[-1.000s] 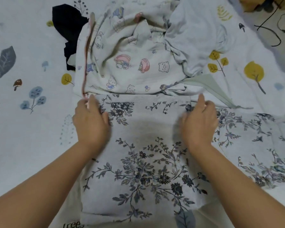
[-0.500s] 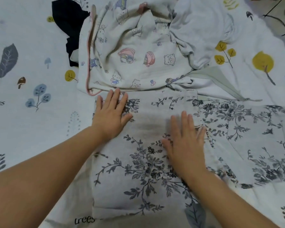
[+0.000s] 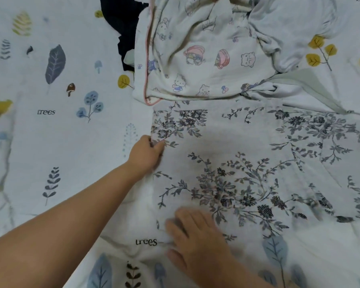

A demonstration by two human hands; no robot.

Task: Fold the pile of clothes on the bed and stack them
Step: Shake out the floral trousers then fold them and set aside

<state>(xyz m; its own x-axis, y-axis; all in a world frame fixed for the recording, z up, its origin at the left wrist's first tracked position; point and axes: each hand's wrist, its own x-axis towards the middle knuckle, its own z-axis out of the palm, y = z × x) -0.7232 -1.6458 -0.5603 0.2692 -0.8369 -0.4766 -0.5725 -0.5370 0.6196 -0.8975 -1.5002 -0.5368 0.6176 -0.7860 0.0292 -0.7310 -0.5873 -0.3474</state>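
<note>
Floral garment (image 3: pixel 227 163) lies flat on the bed sheet (image 3: pixel 50 142), center to right, partly folded, with its left edge straight. Left hand (image 3: pixel 148 154) is at that left edge, mid-height, fingers curled round the fabric edge and pinching it. Right hand (image 3: pixel 195 235) lies at the near left corner of the garment; it is blurred, the fingers look curled at the hem, but I cannot tell whether they grasp it.

Unfolded pile sits at the far side, touching the garment's far edge: cartoon-print top (image 3: pixel 195 59) with pink piping, white garment (image 3: pixel 289 28) to its right, pale green cloth (image 3: pixel 306 84) beneath it, dark garment (image 3: pixel 123 23) at far left, partly under the cartoon-print top.
</note>
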